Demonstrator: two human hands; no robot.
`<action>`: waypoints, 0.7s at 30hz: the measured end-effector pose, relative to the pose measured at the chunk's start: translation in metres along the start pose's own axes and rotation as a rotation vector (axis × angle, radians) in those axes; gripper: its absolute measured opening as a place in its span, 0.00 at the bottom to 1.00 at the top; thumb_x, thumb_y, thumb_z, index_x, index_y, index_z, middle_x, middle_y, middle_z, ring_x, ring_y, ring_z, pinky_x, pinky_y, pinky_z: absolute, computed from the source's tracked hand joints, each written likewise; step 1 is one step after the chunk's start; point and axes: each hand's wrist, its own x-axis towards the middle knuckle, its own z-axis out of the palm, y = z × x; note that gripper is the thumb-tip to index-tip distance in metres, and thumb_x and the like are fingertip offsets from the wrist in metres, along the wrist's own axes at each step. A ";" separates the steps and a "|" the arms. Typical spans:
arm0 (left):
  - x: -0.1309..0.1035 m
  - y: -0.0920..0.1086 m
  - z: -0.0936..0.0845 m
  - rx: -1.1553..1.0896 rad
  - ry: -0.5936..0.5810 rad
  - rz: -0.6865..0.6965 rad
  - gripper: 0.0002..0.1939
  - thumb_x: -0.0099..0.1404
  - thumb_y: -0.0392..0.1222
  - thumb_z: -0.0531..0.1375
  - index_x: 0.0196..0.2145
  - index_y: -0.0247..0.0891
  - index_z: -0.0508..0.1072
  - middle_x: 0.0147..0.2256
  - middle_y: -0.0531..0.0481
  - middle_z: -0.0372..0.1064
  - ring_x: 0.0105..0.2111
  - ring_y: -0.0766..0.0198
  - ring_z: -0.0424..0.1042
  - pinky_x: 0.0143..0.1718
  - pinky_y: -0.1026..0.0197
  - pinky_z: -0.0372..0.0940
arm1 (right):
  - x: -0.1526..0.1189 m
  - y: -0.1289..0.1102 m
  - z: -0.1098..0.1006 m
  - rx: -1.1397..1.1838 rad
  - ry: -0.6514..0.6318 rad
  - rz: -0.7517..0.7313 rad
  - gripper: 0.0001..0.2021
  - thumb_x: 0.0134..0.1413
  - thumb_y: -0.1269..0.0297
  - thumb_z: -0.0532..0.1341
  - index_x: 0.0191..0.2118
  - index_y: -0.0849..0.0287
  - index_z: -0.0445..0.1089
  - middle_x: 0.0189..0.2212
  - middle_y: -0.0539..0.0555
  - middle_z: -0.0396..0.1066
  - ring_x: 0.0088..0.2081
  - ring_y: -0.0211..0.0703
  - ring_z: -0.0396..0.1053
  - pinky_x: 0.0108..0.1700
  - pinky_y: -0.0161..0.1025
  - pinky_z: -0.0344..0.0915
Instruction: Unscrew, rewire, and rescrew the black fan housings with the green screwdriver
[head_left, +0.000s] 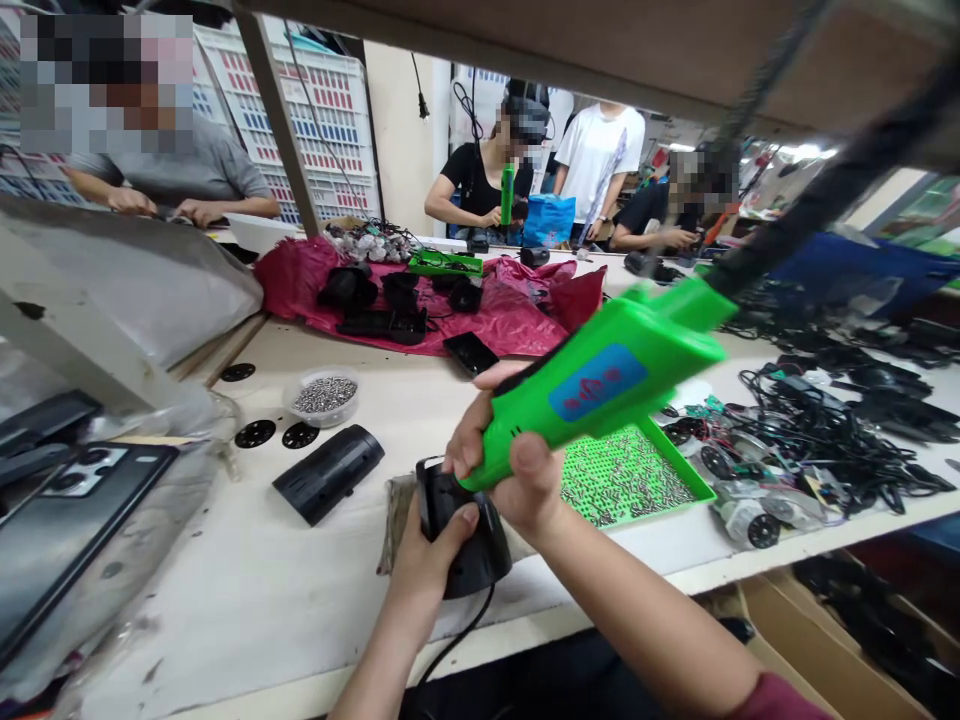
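Note:
My left hand [429, 560] grips a black plastic housing [480, 560] near the table's front edge, thumb on top. A black cord runs down from the housing. Wrapped round a bright green power screwdriver [592, 390] is my right hand [517, 470]; the tool tilts down to the left, its lower end at the housing. The tip is hidden. Behind my right forearm lies a green tray [694, 485] of small screws. To the left are a black half-shell [330, 475] and a clear bowl [324, 418] of small metal parts.
Black discs [256, 433] lie left of the bowl. A pink plastic sheet [517, 315] with black parts spreads behind. Cables and motor parts [810, 430] pile up at right. A metal post [90, 340] stands left. Several people are across the table. A shelf hangs overhead.

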 end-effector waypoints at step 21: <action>0.000 -0.005 0.002 -0.128 0.083 -0.103 0.39 0.47 0.56 0.70 0.54 0.38 0.68 0.44 0.45 0.73 0.47 0.51 0.71 0.48 0.51 0.67 | -0.040 -0.050 -0.031 -0.240 0.228 -0.001 0.19 0.49 0.45 0.66 0.42 0.50 0.69 0.20 0.46 0.67 0.19 0.39 0.66 0.24 0.40 0.71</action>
